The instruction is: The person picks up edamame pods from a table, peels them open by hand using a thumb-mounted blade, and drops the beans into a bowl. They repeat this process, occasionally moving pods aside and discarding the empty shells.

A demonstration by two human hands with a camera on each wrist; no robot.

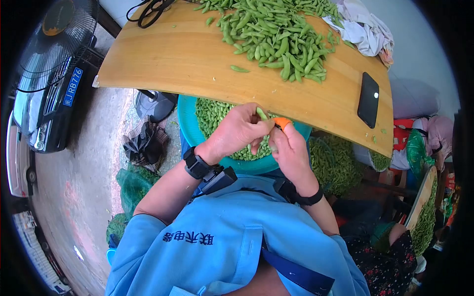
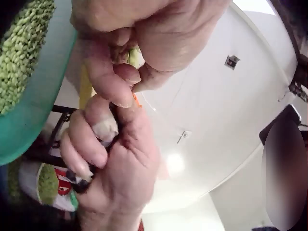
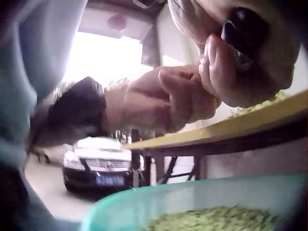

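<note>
My left hand (image 1: 236, 130) pinches a green pod (image 1: 261, 114) between thumb and fingers over the teal basin (image 1: 185, 116). Touching it from the right, my right hand (image 1: 292, 153) grips a small orange-and-black object (image 1: 281, 122), whose exact kind cannot be made out. In the left wrist view the right hand (image 2: 122, 163) has curled fingers, with a pale wrap (image 2: 105, 129) round one of them. A dark rounded part (image 3: 245, 30) shows in the right hand (image 3: 269, 62) in the right wrist view. Shelled green beans (image 1: 207, 116) fill the basin, partly hidden by the hands.
A wooden table (image 1: 163, 59) lies just beyond the hands, bearing piled pods (image 1: 276, 39), a black phone (image 1: 368, 100) and a cloth (image 1: 363, 29). A fan (image 1: 54, 34) and parked car (image 1: 49, 108) are at the left. More pods (image 1: 335, 165) lie low at the right.
</note>
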